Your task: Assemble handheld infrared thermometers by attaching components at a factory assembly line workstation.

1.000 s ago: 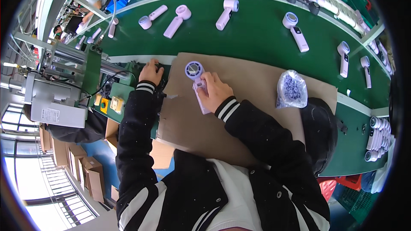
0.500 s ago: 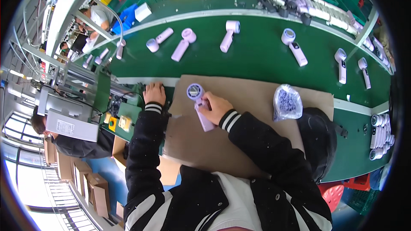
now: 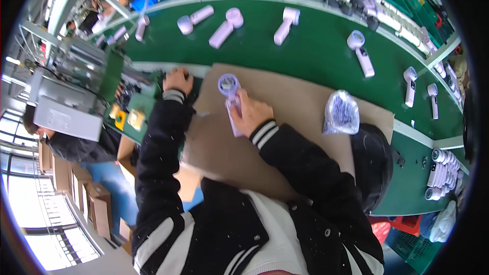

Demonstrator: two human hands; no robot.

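A light-purple handheld fan [image 3: 227,86] with a round head lies along my right hand [image 3: 252,113], whose fingers are closed around its handle. Its head points away from me, above the brown cardboard sheet [image 3: 285,84]. Resting at the far left corner of that cardboard is my left hand [image 3: 178,82], fingers forward and slightly bent, with nothing visible in it. Beside the left hand sits a green fixture [image 3: 142,107] with dark small parts. Farther right on the cardboard stands a clear plastic bag [image 3: 342,113] filled with small purple pieces.
Several more purple fans [image 3: 287,26] lie spread over the green belt [image 3: 316,51] beyond the cardboard. A black rounded bag or cover [image 3: 373,165] bulges at the cardboard's right edge. Stacked fans [image 3: 441,174] sit at far right. A grey machine [image 3: 69,117] and another person [image 3: 84,142] are at left.
The whole view has tilted and shifted, so most things sit higher in the picture. My right hand keeps hold of the fan, which now points more straight ahead.
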